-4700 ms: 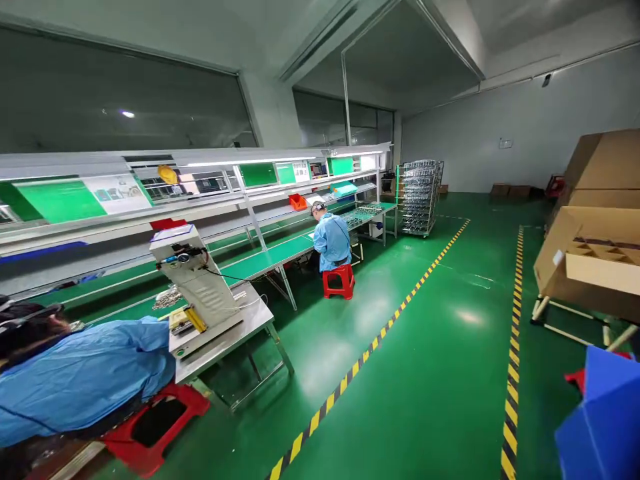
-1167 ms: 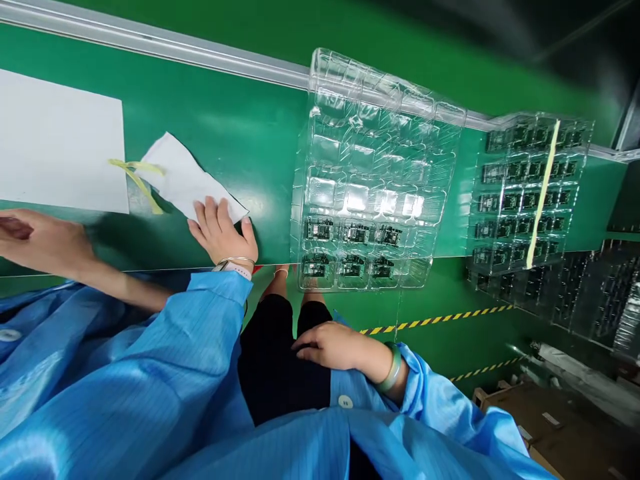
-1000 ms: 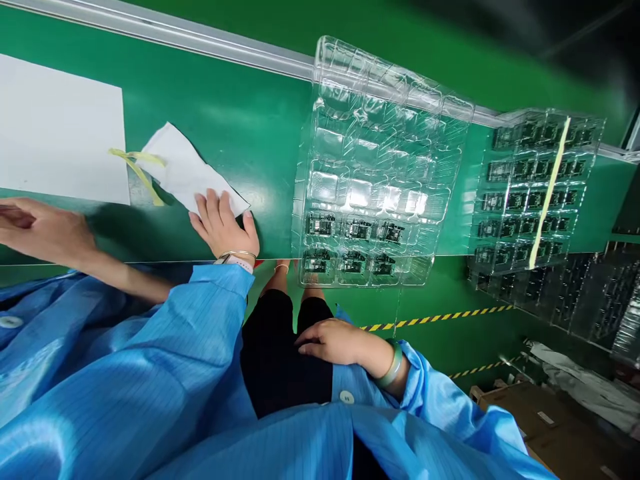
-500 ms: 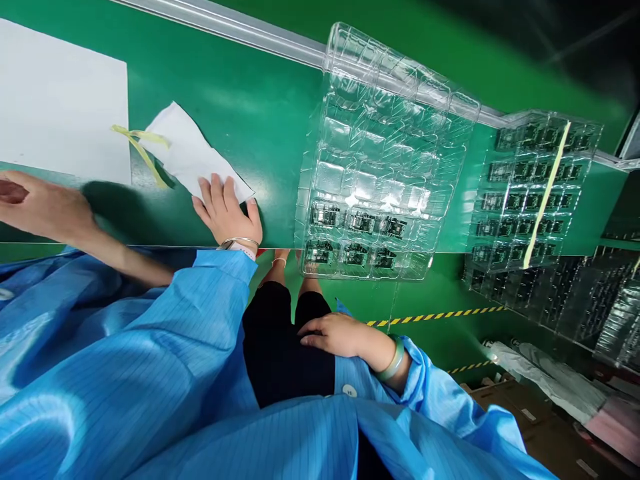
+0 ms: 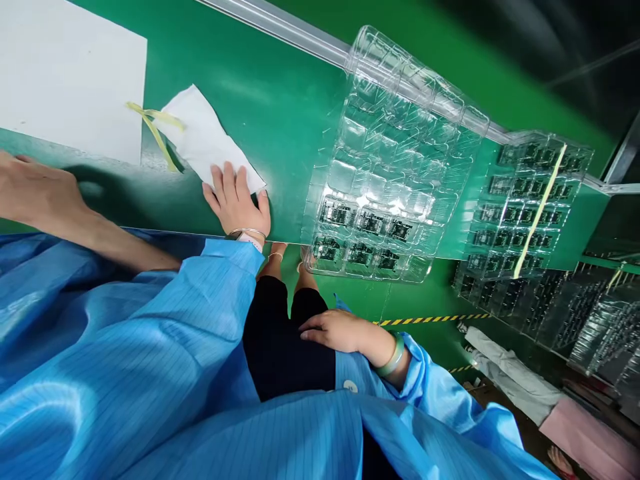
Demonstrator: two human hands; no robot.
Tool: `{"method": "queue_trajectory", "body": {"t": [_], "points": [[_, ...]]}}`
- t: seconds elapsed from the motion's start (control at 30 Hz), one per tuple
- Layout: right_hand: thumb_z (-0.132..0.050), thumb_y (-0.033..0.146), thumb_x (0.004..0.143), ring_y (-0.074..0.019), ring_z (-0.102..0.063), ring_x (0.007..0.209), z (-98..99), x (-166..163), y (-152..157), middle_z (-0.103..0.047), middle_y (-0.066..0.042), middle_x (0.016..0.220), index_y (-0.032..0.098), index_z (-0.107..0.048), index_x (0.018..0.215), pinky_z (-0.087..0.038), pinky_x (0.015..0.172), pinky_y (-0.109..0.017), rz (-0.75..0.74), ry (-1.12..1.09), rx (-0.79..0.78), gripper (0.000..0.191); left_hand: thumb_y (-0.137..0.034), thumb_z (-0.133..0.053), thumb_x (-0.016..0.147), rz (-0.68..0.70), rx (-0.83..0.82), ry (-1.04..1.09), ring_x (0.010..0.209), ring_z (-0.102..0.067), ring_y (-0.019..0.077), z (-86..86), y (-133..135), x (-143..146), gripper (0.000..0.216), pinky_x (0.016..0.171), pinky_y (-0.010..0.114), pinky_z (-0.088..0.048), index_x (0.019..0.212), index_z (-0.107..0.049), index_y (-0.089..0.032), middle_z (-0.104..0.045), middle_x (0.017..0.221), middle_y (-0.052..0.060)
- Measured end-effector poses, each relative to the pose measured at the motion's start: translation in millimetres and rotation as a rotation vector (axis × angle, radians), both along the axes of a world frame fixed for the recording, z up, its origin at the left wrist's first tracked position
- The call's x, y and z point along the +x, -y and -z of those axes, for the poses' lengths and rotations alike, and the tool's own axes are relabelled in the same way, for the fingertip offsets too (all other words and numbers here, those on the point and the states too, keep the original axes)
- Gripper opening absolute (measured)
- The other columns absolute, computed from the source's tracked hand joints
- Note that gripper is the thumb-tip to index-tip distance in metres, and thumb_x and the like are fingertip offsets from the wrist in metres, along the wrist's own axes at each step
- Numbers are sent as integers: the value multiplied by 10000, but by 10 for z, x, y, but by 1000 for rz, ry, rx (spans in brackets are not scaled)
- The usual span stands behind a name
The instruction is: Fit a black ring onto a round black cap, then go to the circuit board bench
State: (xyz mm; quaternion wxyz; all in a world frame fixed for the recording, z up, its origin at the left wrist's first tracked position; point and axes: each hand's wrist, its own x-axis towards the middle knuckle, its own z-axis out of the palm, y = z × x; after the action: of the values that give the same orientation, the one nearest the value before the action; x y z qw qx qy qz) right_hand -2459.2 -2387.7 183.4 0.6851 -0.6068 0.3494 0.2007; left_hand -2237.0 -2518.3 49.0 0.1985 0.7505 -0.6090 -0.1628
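My left hand (image 5: 243,203) lies flat with its fingers spread on the lower end of a white folded cloth or paper (image 5: 203,133), on the green table. Two pale yellow strips (image 5: 160,137) touch the other end of that white piece. My right hand (image 5: 337,330) rests on my dark-clothed lap, fingers stretched out and holding nothing. To the right of my left hand, a clear plastic blister tray (image 5: 350,177) overhangs the table's near edge. Several small circuit boards (image 5: 370,223) sit in its two nearest rows; the farther pockets show none.
A co-worker's hand (image 5: 40,190) rests near a white sheet (image 5: 75,80) at the left. Farther right stand filled clear trays (image 5: 525,213) with a yellow strip across them. A metal rail (image 5: 280,27) edges the table. Another person (image 5: 520,373) is at lower right.
The view has shifted a little, so the table things at the left and the blister tray appear farther right. My two hands keep their places on the white piece and my lap.
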Motion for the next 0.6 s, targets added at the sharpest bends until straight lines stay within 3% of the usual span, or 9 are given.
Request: {"method": "queue_trajectory", "body": {"t": [0.13, 0.23, 0.33, 0.43, 0.6], "points": [[-618, 249, 1095, -245, -614, 1117, -3, 28, 29, -644, -37, 1214, 182, -690, 1256, -483, 960, -298, -29, 17, -21, 188, -372, -487, 1035, 3, -7, -18, 1513, -83, 295, 4, 0, 10, 574, 1222, 539, 16, 1509, -351, -80, -243, 1606, 147], [-659, 279, 1074, -250, -633, 1076, -61, 62, 75, -663, -27, 1171, 211, -681, 1270, -502, 903, -294, -32, -45, -134, 208, -384, -492, 1028, -1, -3, -3, 1513, -92, 291, 21, 1, 21, 579, 1226, 537, 3, 1506, -365, -84, -253, 1605, 134], [-689, 280, 1048, -245, -657, 1000, -140, 98, 137, -670, -30, 1150, 234, -565, 1411, -510, 845, -285, 63, -245, -335, 387, -400, -486, 1025, -5, -6, 11, 1513, -104, 294, 28, 2, 27, 581, 1226, 548, -19, 1504, -377, -90, -261, 1603, 128], [-637, 257, 1056, -228, -673, 841, -187, 127, 207, -697, -19, 961, 205, -391, 1536, -517, 755, -286, 135, -470, -467, 542, -412, -477, 1015, -9, -8, -1, 1514, -109, 294, 22, 5, 27, 587, 1230, 552, -28, 1501, -388, -95, -261, 1604, 122], [-611, 253, 1032, -254, -661, 742, -111, 176, 333, -674, -18, 831, 130, -239, 1587, -528, 684, -319, 60, -653, -563, 679, -465, -363, 998, -23, 30, -17, 1525, -62, 248, 11, 12, 32, 625, 1236, 525, 9, 1496, -378, -88, -239, 1611, 82]]}}
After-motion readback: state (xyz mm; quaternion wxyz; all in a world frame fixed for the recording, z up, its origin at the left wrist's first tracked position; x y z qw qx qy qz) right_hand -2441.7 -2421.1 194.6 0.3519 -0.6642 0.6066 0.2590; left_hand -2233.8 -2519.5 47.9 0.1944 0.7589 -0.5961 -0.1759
